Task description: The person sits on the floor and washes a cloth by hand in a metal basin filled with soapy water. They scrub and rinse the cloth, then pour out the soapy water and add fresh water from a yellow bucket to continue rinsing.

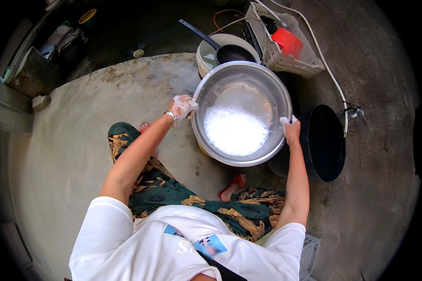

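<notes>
Head view: a wide metal basin (274,93) is located ahead of the person and slightly right of center, over the concrete floor (94,100). Its underside is hidden, so whether something below supports part of it cannot be determined. The wall appears thin and stiff, not fragile; the load should be judged moderately heavy, since white suds (237,131) cover much of the bottom and any liquid beneath them may shift with tilt. Expect a slippery rim, as foam coats both hands. Take hold at two opposite points of the rim, fingers outside and under the lip, thumbs over the top, and keep the basin level. Current grip: the fingers of the left hand (184,107) are clamped on the left rim; those of the right hand (291,129) are clamped on the right rim, just beside the black bucket (327,140). Count, largest to smallest: one metal basin; one black bucket; two plastic crates, one at upper right (293,67) and one partly hidden at lower right (309,253); one pale bucket (203,71) beyond the basin; one dark frying pan (232,55) resting on that bucket; one red plastic container (287,43) in the upper crate.
</notes>
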`<action>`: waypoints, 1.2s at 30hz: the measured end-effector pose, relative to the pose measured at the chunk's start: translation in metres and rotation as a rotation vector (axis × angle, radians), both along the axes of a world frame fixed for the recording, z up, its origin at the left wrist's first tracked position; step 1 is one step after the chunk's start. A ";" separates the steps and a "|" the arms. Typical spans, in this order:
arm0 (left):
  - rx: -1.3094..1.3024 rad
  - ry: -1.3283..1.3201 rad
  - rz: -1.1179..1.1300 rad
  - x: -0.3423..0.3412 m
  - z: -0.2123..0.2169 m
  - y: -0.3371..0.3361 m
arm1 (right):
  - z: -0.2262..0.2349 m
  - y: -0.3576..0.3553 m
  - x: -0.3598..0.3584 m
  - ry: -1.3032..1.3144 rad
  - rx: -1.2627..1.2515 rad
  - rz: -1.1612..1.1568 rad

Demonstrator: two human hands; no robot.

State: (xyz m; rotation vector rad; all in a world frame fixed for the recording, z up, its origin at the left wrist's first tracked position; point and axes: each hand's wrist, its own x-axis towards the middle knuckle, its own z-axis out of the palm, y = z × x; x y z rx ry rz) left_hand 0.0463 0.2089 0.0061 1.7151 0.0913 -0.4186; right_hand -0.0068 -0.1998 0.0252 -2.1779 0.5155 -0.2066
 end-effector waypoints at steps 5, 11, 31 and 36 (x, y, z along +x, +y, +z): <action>-0.267 0.062 0.007 -0.001 0.037 0.019 | 0.078 0.022 0.011 0.096 0.227 0.201; -0.691 0.080 0.305 0.026 0.082 0.063 | 0.151 0.072 0.060 0.126 0.306 0.243; -0.693 0.361 0.734 0.085 -0.003 0.084 | 0.177 0.353 0.400 -0.210 -0.037 0.110; -0.949 0.217 0.579 0.089 0.003 0.079 | 0.199 0.479 0.446 -0.560 -0.572 0.220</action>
